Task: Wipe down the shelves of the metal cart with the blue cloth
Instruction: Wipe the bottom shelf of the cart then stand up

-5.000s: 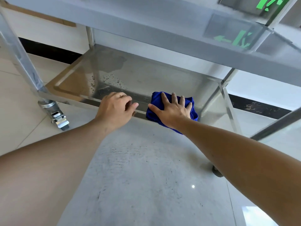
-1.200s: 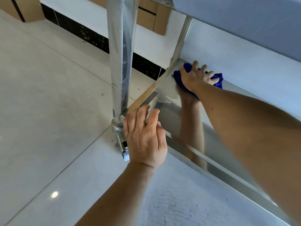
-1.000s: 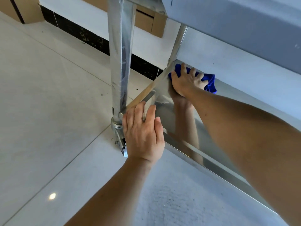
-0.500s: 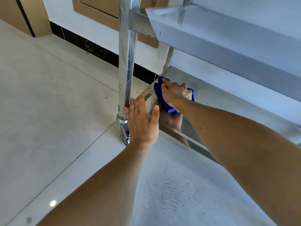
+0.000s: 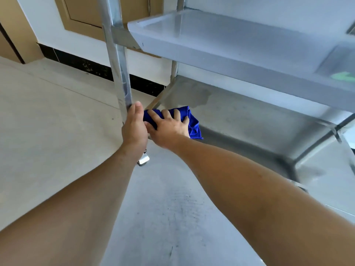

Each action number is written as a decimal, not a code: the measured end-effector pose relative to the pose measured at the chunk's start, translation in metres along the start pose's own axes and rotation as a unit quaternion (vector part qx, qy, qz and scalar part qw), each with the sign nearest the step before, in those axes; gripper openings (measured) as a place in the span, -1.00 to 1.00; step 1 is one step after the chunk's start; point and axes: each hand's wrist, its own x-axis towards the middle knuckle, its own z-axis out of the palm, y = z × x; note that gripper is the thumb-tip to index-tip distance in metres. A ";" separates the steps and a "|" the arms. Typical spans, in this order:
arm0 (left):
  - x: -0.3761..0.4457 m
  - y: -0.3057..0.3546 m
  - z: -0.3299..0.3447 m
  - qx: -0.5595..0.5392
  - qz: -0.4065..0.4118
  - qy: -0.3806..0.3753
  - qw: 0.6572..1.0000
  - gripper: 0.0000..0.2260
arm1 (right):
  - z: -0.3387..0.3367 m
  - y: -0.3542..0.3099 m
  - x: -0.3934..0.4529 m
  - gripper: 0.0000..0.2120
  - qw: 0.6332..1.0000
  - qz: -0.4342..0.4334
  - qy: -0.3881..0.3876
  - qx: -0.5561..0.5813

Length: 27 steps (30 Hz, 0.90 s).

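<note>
Head view: right hand (image 5: 169, 127), fingers spread flat, presses the blue cloth (image 5: 193, 123) at the bottom shelf's (image 5: 249, 120) front-left corner; left hand (image 5: 134, 125) grips the cart post (image 5: 120, 73). Long overlapping strokes toward the far damp patch (image 5: 194, 96) would suit best.

right hand (image 5: 169, 129) pressing blue cloth (image 5: 193, 123), bottom shelf (image 5: 249, 120)

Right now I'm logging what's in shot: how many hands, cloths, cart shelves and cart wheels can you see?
Hands: 2, left hand and right hand
Blue cloth: 1
Shelves: 2, upper shelf and bottom shelf
Wheel: 1
Total: 6
</note>
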 end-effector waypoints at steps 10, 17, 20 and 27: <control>-0.048 0.013 0.050 0.331 0.193 -0.022 0.923 -0.44 | -0.020 0.104 -0.065 -0.17 0.990 0.141 -0.028 -0.008; -0.099 0.000 0.127 0.404 0.297 -0.123 0.856 -0.35 | -0.045 0.201 -0.135 -0.27 0.966 0.257 -0.041 -0.005; -0.119 -0.003 0.159 0.418 0.326 -0.150 0.835 -0.36 | -0.052 0.234 -0.163 -0.31 0.955 0.293 -0.041 -0.013; -0.161 -0.017 0.210 0.413 0.345 -0.203 0.818 -0.35 | -0.067 0.303 -0.219 -0.31 0.923 0.383 -0.031 -0.032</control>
